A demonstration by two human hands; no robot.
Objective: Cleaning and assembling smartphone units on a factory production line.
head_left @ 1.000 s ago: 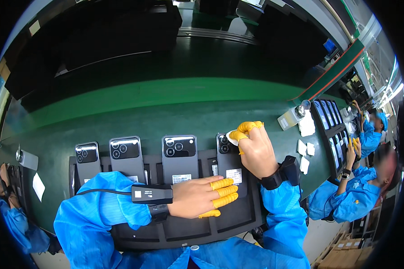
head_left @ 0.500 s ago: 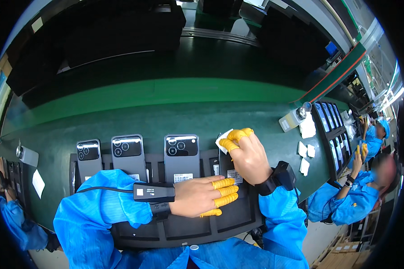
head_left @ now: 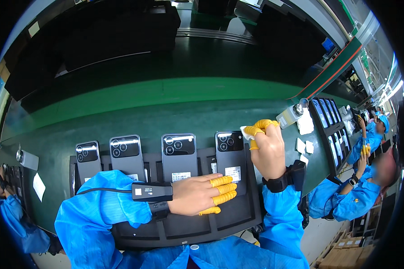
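My left hand (head_left: 199, 196), yellow finger cots on its fingers, lies flat with fingers stretched out. It rests over the lower part of the rightmost phone (head_left: 230, 160) and the gap beside the neighbouring phone (head_left: 179, 161). My right hand (head_left: 268, 154), also in yellow finger cots, pinches a folded white wipe (head_left: 245, 132) just off the upper right corner of the rightmost phone. Two more phones, the left phone (head_left: 87, 167) and the second phone (head_left: 126, 159), lie back up in the same black tray (head_left: 184, 229). White labels show on their backs, and their camera ends jut past the tray's far edge.
A dispenser bottle (head_left: 288, 117) stands right of my right hand, by a stack of white wipes (head_left: 305, 124) and several small folded pieces (head_left: 300, 145). Another tray of phones (head_left: 331, 134) sits farther right, near co-workers. At left stand a second bottle (head_left: 29, 159) and a white sheet (head_left: 38, 186).
My right hand has moved right with the wipe, off the rightmost phone, so that phone's cameras now show. My left hand has stayed almost in place.
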